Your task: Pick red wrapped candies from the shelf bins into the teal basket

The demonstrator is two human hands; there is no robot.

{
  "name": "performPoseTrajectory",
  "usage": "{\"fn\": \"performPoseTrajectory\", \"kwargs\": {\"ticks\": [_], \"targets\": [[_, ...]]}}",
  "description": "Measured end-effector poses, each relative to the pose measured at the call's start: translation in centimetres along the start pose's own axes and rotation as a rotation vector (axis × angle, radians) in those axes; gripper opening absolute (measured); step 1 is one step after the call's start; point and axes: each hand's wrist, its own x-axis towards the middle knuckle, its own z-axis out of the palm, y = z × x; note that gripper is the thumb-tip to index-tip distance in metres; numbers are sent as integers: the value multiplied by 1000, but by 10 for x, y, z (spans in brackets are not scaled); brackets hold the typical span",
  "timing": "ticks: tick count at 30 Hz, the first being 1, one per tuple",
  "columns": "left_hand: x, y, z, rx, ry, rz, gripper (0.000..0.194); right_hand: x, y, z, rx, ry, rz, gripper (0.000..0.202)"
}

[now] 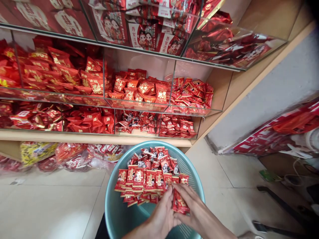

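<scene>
Nearest: 2 hands. Right hand (196, 208) partly closed round red packets (181, 203) over the teal basin (108, 205); left hand (160, 214) half-curled alongside, grip unclear. Step appears to be bunching packets beside lined-up packets (150, 179); next move calls for steady, light finger pressure.

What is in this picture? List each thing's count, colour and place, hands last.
Basket: one, teal, bottom centre.
Basket packets: many, mostly red and gold, inside the basket.
Held packets: several, red and gold, right side of the basket.
Shelf unit: one, pale wood with clear dividers, behind the basket.
Shelf packets: uncountable, mostly red, in compartments.
Yellow bag: one, yellow, under the shelves, left.
Red bags: several, red, beside it.
Wall: one, grey, right.
Floor: one, pale tiles, below.
Clutter: uncounted, mixed colours, right side.
Left hand: one, bare, over the basket.
Right hand: one, bare, on the held packets.
</scene>
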Motion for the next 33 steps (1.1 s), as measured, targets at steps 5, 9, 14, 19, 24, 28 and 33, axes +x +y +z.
{"fn": "performPoseTrajectory", "kwargs": {"ticks": [5, 9, 14, 19, 24, 28, 33], "targets": [[3, -5, -10, 70, 28, -34, 61, 8, 7, -4, -11, 60, -28, 68], [0, -10, -24, 118, 124, -98, 83, 21, 15, -5, -59, 131, -108, 65], [-11, -16, -39, 151, 141, -241, 107, 39, 20, -4, -186, 171, -153, 69], [-16, -16, -38, 168, 116, -218, 92, 51, 21, -2, -299, 169, -197, 71], [-12, -17, -37, 134, 133, -204, 85, 52, 24, 3, -336, 177, -205, 71], [-7, -21, -43, 99, 186, -192, 78, 50, 27, 7, -332, 205, -217, 72], [-4, -19, -42, 95, 208, -92, 65, 50, 33, 10, -332, 220, -218, 73]]}}
